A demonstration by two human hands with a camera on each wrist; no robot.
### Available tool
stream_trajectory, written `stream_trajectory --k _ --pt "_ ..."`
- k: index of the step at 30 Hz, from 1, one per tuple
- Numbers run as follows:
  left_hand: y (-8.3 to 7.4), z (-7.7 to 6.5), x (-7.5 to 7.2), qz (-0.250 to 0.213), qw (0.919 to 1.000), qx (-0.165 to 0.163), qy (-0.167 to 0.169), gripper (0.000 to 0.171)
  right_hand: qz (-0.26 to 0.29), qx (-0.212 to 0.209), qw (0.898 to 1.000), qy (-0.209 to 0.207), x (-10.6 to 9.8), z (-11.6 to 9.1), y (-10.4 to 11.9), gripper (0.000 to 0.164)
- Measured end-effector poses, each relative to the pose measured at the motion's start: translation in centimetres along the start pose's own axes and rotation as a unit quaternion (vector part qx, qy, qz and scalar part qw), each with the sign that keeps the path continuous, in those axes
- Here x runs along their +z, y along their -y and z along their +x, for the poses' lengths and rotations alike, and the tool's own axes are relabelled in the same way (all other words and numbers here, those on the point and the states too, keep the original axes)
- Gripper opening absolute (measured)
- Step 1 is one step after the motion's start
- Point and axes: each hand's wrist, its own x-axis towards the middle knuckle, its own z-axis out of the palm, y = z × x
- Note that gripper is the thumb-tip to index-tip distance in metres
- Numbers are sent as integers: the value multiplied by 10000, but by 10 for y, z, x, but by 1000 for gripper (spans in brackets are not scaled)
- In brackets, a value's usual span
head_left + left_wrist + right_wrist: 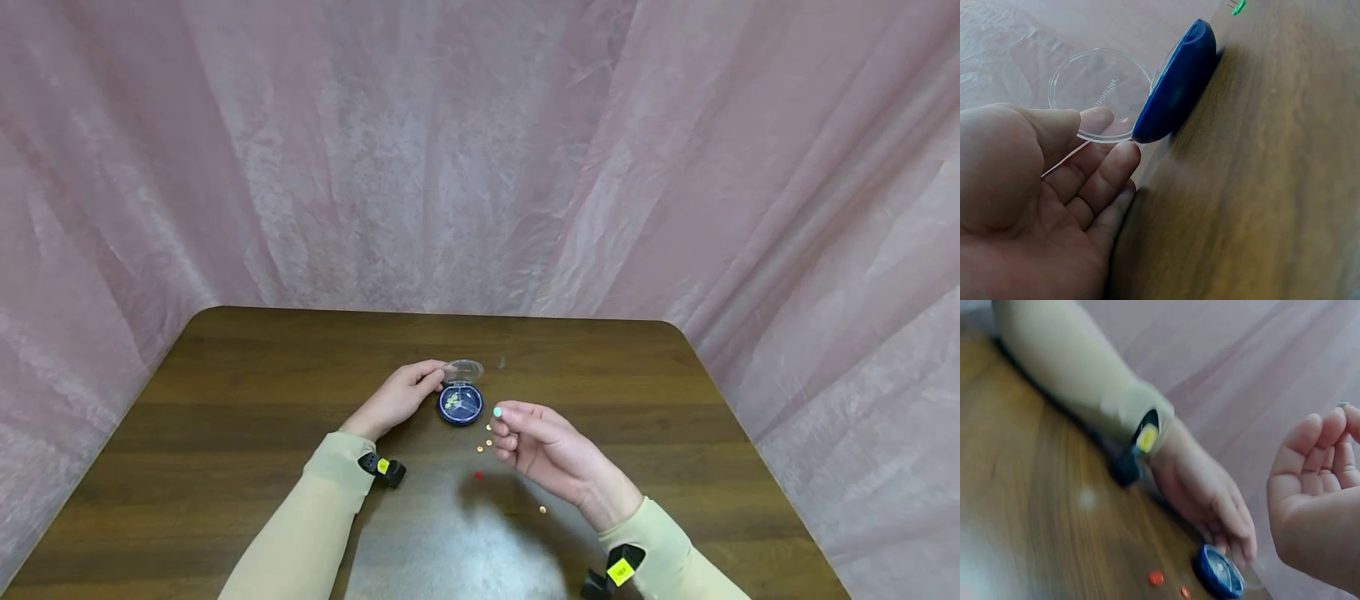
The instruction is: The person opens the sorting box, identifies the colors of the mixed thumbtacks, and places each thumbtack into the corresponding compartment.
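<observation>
Left hand (pixel 397 397): pinching the rim of the clear lid (pixel 463 371) between thumb and forefinger, at 10 o'clock on the round blue case (pixel 459 423); nearer to that case than the right hand.
Yellow-green beads (pixel 452 402): lying inside the case, grouped toward 10 o'clock of the divided interior.
Blue case: sitting open on the worktop (pixel 262 375); round, so without a long axis; hinged at 12 o'clock.
Clear lid: raised beyond the hinge, at 12 o'clock from the compartments.
Red bead (pixel 478 475): loose on the worktop, between 5 and 6 o'clock from the case.
Two orange beads (pixel 480 449): loose, near 5 o'clock from the case.
Turquoise bead (pixel 497 412): pinched at the fingertips and lifted off the worktop; too small to show a long axis.
Right hand (pixel 553 452): grasping the turquoise bead between thumb and forefinger, other fingers curled in toward the palm.
Key relation, bead to case: opening at about 9 o'clock from the right fingertips, near but apart; in judgement, a short leftward and downward path, with the raised lid off to the far side.
Lone orange bead (pixel 542 509): resting at 6 o'clock from the right hand.
</observation>
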Motion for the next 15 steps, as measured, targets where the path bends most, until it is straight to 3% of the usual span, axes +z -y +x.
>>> stream_trajectory --k 6,15 --pt "-2 0 0 -66 10000 -3 49 29 746 -167 9955 557 13 -3 6 25" --pt "-1 3 3 -133 9999 41 52 30 867 -337 9902 1044 20 -5 11 27"
